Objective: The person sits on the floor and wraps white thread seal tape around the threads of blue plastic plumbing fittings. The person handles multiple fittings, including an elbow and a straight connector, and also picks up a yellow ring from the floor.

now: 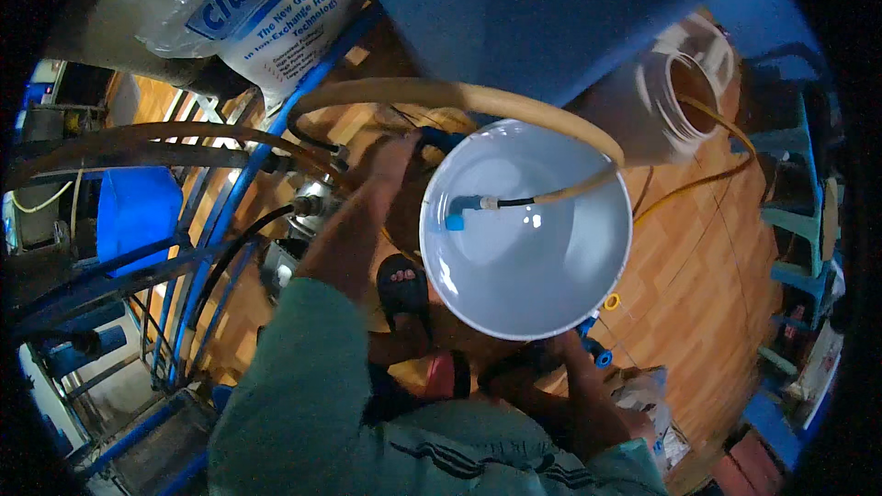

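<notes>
On far L, a blue bin (138, 211) sits behind the bars of a blue frame (317, 76); a printed white bag (248, 60) is up nr the frame's top end. Next, a shiny metal unit (312, 197) w/ hoses, partly behind the L forearm. L hand (393, 158) reaches to a dk blue fitting (443, 138) by the bucket's upper-L rim; too dim, can't tell if it's grasping. Sandalled foot (404, 283) below. Mid-pic: white bucket (611, 220), mouth up, btwn the hands. Beige hose (496, 99) arches past its far side, over the R rim, ending in a blue elbow (466, 207) within the mouth. R hand (577, 363) is at the near rim, fingers up by blue fittings (602, 358) & a yellow ring (613, 294); grip unclear, prob. touching the bucket. Further R: whitish container (634, 101), tilted, w/ amber tube (675, 188) at its opening; then blue-green rack (799, 220), far R.
</notes>
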Demonstrator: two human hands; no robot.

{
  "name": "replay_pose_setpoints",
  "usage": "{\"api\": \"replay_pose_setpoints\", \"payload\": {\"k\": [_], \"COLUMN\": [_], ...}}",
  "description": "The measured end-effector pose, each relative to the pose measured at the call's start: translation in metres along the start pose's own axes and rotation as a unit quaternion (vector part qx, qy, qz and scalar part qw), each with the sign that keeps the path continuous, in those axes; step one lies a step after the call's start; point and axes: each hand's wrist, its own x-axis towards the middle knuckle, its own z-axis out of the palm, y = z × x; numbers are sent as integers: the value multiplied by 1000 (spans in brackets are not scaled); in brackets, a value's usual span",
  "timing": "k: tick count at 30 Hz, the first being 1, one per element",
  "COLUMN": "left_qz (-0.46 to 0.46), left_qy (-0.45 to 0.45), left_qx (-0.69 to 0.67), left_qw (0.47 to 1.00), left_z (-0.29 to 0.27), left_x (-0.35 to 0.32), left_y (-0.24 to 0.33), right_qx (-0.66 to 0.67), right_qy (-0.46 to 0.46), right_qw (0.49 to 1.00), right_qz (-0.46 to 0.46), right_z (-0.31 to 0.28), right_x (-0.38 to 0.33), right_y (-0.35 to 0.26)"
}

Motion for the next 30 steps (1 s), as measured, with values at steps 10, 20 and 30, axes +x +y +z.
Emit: {"api": "replay_pose_setpoints", "payload": {"k": [10,20,30], "left_qz": [276,296,324], "left_qy": [90,-108,-279], "left_qx": [153,-70,-167], "left_qw": [944,946,888], "left_z": [-229,-211,-115], "left_x": [-172,-302,-361], "left_y": [194,371,429], "right_qx": [53,395,505], "right_qy": [-67,250,198], "right_qw": [985,812,812], "right_qz": [-150,-351,-215], "right_z": [-159,-162,-115], "right_x": [-101,-152,-278], "right_y": [-320,-402,-332]}}
